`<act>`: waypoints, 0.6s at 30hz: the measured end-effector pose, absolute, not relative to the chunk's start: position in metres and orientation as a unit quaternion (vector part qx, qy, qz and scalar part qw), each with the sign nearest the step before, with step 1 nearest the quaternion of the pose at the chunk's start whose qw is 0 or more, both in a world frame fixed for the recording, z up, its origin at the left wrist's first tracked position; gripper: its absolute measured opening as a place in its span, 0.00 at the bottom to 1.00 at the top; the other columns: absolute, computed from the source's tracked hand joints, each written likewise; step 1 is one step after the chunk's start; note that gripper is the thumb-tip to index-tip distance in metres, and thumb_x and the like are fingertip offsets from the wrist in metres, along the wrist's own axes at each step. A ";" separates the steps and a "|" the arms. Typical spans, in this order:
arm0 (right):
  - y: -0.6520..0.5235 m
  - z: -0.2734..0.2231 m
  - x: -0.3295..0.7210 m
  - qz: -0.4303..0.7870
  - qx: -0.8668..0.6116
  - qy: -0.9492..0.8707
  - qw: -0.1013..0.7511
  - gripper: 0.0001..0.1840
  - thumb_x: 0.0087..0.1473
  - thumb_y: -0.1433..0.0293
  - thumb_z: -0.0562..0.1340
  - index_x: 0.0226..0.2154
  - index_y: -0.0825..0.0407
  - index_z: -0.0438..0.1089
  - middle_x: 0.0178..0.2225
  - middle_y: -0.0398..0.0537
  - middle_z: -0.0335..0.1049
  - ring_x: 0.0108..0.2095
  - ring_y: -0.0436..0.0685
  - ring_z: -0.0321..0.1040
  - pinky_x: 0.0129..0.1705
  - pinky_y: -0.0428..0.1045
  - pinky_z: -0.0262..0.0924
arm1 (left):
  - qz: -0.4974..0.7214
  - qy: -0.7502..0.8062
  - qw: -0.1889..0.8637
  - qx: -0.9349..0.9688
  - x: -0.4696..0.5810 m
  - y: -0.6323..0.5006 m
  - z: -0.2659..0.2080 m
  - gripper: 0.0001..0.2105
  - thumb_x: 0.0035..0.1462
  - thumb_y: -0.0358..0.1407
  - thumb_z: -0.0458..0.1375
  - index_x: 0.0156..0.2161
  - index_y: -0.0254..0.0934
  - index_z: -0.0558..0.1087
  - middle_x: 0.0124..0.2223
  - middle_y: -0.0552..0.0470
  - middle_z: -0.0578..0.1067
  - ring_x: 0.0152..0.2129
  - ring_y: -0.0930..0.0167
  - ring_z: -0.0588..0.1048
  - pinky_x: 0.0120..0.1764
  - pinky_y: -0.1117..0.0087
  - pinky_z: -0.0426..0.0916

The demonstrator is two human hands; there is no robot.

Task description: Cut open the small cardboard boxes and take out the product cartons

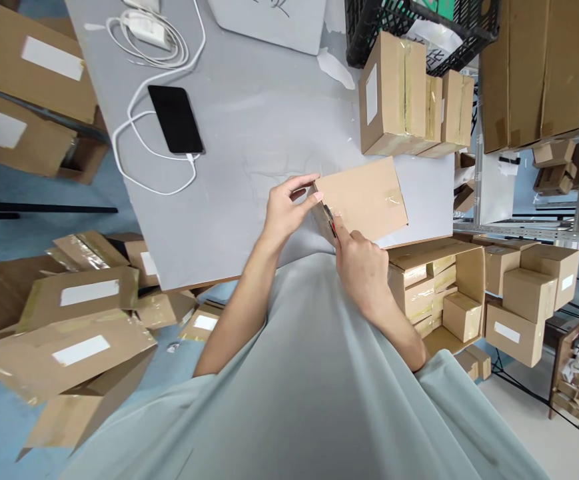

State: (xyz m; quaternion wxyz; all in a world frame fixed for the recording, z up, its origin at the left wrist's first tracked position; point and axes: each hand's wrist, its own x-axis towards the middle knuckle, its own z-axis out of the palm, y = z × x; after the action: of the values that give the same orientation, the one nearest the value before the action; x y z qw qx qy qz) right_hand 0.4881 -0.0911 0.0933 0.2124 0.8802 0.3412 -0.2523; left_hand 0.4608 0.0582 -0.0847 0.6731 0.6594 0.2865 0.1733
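A brown cardboard box lies near the front edge of the grey table, slightly turned. My left hand grips its far left corner between thumb and fingers. In my right hand is a box cutter, black with a bit of red, mostly covered by the fingers. Its front end is against the box's left side, and my right index finger is stretched along it. Where exactly the blade sits I cannot make out.
Taped boxes stand at the table's right, below a black crate. A phone with a white cable, a charger and a laptop occupy the left and back. An open carton of small boxes stands right; discarded boxes lie left.
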 end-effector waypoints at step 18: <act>-0.080 0.102 0.487 -0.259 0.877 0.341 0.220 0.42 0.74 0.76 0.54 0.84 0.42 0.46 0.48 0.57 0.83 0.41 0.57 0.84 0.40 0.46 0.75 | 0.171 0.288 0.668 0.664 0.460 0.057 -0.085 0.29 0.60 0.60 0.70 0.58 0.45 0.83 0.62 0.43 0.83 0.61 0.56 0.82 0.66 0.50 0.76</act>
State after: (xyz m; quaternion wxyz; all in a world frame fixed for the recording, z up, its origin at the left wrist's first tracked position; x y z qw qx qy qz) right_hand 0.4875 -0.0805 0.1023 0.2197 0.8768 0.3406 -0.2588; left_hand 0.4603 0.0567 -0.0846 0.6685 0.6641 0.2880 0.1707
